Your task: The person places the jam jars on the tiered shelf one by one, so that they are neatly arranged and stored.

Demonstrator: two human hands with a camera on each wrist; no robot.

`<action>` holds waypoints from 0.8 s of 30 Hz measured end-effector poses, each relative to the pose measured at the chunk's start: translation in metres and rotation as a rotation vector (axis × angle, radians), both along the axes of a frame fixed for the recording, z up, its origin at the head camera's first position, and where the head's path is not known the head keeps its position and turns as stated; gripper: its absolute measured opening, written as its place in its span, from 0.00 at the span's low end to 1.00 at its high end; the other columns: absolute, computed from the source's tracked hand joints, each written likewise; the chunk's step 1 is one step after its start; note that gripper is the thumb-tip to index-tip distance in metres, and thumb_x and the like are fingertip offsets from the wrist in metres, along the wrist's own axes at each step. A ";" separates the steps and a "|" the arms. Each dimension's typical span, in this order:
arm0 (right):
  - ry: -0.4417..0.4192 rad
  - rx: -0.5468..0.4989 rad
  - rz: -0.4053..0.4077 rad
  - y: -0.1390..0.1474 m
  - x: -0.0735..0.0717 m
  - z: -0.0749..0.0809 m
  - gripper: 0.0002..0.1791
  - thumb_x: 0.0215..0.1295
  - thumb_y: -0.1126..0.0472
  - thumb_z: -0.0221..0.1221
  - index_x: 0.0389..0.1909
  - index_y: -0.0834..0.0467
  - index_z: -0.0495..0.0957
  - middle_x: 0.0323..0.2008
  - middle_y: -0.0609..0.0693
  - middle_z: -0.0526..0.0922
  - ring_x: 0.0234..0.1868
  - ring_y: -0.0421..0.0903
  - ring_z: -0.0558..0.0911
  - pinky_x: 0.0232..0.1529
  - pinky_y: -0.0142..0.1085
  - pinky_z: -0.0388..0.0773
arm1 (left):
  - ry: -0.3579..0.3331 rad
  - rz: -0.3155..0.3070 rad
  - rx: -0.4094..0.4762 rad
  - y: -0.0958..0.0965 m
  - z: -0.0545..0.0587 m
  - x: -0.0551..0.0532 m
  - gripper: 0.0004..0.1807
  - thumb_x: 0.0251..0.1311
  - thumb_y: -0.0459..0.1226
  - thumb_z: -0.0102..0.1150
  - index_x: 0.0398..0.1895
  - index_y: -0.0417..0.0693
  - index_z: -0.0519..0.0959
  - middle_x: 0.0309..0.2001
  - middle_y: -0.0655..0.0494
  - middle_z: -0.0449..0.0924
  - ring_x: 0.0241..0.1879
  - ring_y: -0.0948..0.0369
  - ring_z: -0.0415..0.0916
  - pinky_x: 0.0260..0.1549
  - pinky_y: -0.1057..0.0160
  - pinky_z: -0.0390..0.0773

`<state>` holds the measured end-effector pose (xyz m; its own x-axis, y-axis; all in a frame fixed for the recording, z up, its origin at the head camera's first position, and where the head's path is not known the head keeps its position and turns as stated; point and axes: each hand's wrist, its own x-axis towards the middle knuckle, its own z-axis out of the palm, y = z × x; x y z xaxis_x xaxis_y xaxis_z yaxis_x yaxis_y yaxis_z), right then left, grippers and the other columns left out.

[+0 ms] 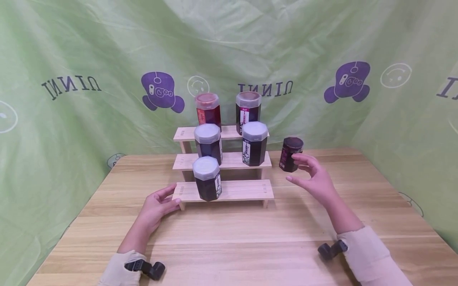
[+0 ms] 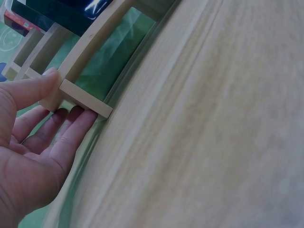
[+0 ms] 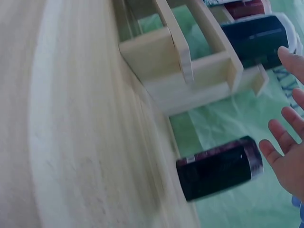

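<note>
A three-step wooden display stand (image 1: pixel 247 190) carries several octagonal jars. My left hand (image 1: pixel 157 206) grips the left end of its lowest step, the thumb at the front edge and the fingers round the side by the leg (image 2: pixel 85 98). To the right of the stand, a dark jar (image 1: pixel 290 155) with a dark lid stands on the table. My right hand (image 1: pixel 315 178) is beside this jar, thumb and fingers spread apart. In the right wrist view, the fingertips (image 3: pixel 270 151) are near the lid end of the jar (image 3: pixel 218 168), and the palm holds nothing.
On the lowest step is a white-lidded dark jar (image 1: pixel 207 178). Two more, a left one (image 1: pixel 208 143) and a right one (image 1: pixel 254 143), stand on the middle step. A red jar (image 1: pixel 208 109) and a dark jar (image 1: pixel 248 113) occupy the top. A green curtain (image 1: pixel 304 35) hangs behind the table (image 1: pixel 229 246).
</note>
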<state>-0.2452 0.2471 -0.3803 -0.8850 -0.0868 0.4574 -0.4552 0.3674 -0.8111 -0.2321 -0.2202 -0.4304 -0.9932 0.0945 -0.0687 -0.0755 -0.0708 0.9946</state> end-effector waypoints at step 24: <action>-0.174 -0.105 -0.240 0.018 -0.037 -0.004 0.40 0.55 0.56 0.72 0.68 0.59 0.67 0.66 0.62 0.68 0.63 0.64 0.69 0.63 0.57 0.71 | -0.002 0.002 0.002 0.001 0.002 0.002 0.37 0.59 0.20 0.58 0.72 0.32 0.57 0.69 0.30 0.57 0.45 0.65 0.80 0.50 0.59 0.82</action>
<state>-0.2819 0.2648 -0.3841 -0.9402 0.1742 0.2926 -0.2164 0.3578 -0.9084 -0.2306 -0.2194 -0.4283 -0.9932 0.0924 -0.0702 -0.0771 -0.0734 0.9943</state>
